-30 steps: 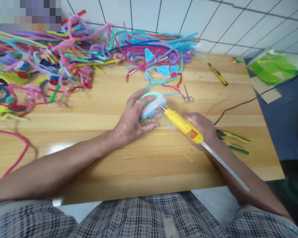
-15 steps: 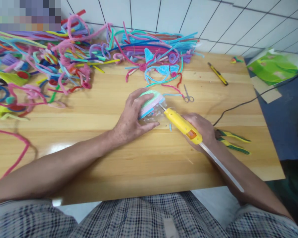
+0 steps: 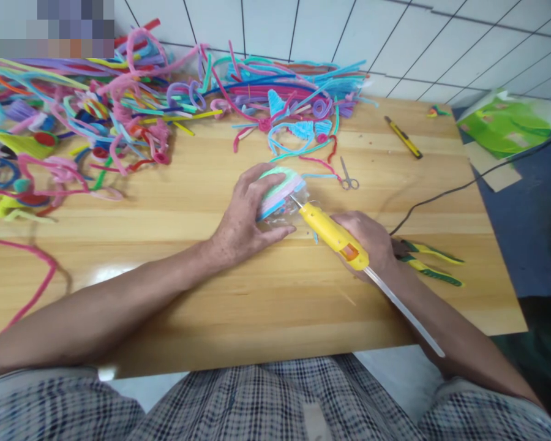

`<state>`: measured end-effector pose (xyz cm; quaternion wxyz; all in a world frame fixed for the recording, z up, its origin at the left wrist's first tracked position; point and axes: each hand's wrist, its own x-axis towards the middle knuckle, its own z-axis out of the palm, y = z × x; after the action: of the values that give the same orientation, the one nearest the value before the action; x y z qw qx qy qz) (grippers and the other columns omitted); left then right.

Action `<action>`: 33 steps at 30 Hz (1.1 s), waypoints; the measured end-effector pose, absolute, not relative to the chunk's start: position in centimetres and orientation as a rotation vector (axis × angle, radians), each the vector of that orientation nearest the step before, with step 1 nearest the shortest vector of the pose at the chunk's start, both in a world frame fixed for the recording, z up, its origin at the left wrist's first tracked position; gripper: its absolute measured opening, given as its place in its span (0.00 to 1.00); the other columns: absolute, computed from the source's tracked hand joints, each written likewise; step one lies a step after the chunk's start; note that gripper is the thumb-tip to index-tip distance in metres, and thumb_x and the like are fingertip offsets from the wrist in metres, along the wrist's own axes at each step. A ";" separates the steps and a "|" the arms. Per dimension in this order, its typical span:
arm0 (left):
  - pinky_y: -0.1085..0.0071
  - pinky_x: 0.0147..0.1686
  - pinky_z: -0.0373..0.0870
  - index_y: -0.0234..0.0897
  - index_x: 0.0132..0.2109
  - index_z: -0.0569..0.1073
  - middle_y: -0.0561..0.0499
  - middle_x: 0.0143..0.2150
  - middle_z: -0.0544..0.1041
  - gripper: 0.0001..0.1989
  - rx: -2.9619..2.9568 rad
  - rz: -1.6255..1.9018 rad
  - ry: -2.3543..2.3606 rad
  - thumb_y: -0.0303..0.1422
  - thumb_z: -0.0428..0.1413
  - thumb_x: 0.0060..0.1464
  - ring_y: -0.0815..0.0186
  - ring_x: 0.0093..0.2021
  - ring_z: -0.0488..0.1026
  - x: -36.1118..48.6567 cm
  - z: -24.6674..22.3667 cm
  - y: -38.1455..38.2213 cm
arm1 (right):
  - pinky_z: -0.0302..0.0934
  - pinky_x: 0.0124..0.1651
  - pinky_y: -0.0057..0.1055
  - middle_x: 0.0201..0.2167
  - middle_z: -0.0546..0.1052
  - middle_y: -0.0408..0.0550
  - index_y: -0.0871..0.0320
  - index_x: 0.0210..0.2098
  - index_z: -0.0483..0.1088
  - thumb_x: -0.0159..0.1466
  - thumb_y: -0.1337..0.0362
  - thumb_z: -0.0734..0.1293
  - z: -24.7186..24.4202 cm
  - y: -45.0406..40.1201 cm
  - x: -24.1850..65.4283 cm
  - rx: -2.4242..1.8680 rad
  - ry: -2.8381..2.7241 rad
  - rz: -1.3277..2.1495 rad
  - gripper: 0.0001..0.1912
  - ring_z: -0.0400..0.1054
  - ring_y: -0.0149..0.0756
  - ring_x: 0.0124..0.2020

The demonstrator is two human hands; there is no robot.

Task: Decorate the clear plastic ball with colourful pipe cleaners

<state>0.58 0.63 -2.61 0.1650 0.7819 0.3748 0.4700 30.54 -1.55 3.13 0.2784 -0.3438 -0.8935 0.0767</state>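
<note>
One rounded, fuzzy-looking green, pink and blue striped piece: on or just above the pale wooden desk; probably light, soft, easily dented.
Your left grip: fingers curled over its left side, holding it; a sound spot, away from the metal nozzle.
Your right grip: closed round the yellow plastic glue gun; likely rigid, light, hot-tipped.
</note>
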 end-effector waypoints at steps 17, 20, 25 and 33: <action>0.32 0.75 0.71 0.57 0.78 0.62 0.39 0.76 0.69 0.45 2.207 1.418 1.025 0.51 0.73 0.62 0.39 0.76 0.69 0.9 -2.5 0.7 | 0.75 0.40 0.36 0.38 0.87 0.49 0.56 0.59 0.76 0.81 0.59 0.64 2.6 -1.0 30.1 -0.765 -2.400 0.100 0.13 0.82 0.41 0.36; 0.34 0.74 0.72 0.56 0.78 0.62 0.39 0.75 0.69 0.45 2.232 1.419 1.025 0.52 0.73 0.62 0.40 0.76 0.69 0.8 -2.7 0.8 | 0.75 0.40 0.37 0.40 0.88 0.50 0.55 0.59 0.75 0.83 0.59 0.61 2.6 -1.1 29.9 -0.780 -2.405 0.079 0.14 0.83 0.41 0.37; 0.35 0.74 0.73 0.56 0.79 0.61 0.38 0.75 0.69 0.45 2.251 1.437 1.024 0.51 0.72 0.63 0.41 0.76 0.69 0.9 -2.7 0.7 | 0.75 0.38 0.36 0.38 0.86 0.49 0.57 0.57 0.73 0.85 0.59 0.58 2.9 -1.1 29.6 -0.738 -2.402 0.046 0.14 0.83 0.39 0.37; 0.34 0.74 0.74 0.54 0.79 0.62 0.37 0.75 0.69 0.44 2.248 1.463 1.008 0.51 0.72 0.64 0.41 0.76 0.70 0.9 -2.7 0.7 | 0.74 0.37 0.37 0.37 0.85 0.48 0.55 0.58 0.73 0.86 0.55 0.56 2.9 -1.2 29.8 -0.741 -2.398 0.034 0.18 0.82 0.39 0.36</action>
<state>0.92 0.74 -2.71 0.1377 0.7770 0.3486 0.5057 29.76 -1.17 2.90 0.3104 -0.2807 -0.9081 0.0128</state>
